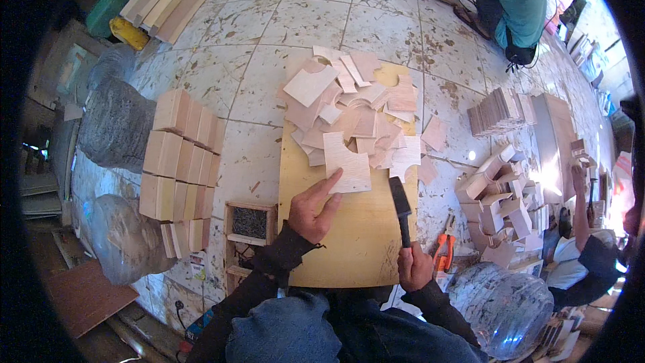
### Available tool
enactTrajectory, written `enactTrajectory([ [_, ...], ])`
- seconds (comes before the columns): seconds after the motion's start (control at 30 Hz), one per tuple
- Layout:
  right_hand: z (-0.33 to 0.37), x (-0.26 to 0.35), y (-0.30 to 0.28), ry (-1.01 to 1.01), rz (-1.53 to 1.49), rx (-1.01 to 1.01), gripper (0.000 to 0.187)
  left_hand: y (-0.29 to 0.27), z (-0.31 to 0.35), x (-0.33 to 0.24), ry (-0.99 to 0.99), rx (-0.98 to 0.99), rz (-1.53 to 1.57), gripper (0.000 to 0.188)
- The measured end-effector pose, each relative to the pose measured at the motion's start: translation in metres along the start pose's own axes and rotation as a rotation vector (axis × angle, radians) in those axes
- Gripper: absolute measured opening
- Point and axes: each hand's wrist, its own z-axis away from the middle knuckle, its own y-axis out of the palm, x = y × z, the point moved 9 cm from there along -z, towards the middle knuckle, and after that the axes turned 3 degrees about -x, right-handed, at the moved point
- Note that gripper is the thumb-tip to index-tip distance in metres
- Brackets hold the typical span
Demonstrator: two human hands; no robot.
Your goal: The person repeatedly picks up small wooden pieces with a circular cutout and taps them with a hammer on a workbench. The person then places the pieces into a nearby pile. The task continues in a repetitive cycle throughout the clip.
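One left hand [312, 208]: partly open, forefinger on a notched wooden piece [355, 177].
Right hand [416, 267]: closed round a hammer [400, 198], by the yellow board's [336, 259] near right corner.
Notched wooden piece: mid-board, between side edges.
Cut-wood pile [366, 122]: toward the far edge.

I can read no text, number or sign from where I sit. The only thing I can pick out like a label is a small pale slip of paper [197, 262] on my left, near the stacked wooden blocks [178, 158], its coloured marks too tiny and blurred to make out.
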Motion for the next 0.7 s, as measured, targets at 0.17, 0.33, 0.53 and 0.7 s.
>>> enactTrajectory([
  [0.17, -0.002, -0.026, 0.004, 0.07, 0.0, -0.133, 0.032, 0.003, -0.004, 0.039, -0.32, -0.161, 0.571, 0.041],
  [0.33, -0.005, -0.029, 0.004, 0.082, 0.027, -0.143, 0.033, -0.016, -0.003, 0.048, -0.272, -0.235, 0.418, 0.04],
  [0.53, -0.002, -0.019, 0.001, 0.091, -0.021, -0.11, 0.034, -0.118, 0.08, 0.108, -0.486, -0.432, -0.445, 0.018],
  [0.7, 0.012, -0.008, 0.014, 0.226, -0.285, 0.132, 0.038, -0.132, 0.147, 0.168, -0.526, 0.048, -1.221, 0.023],
])
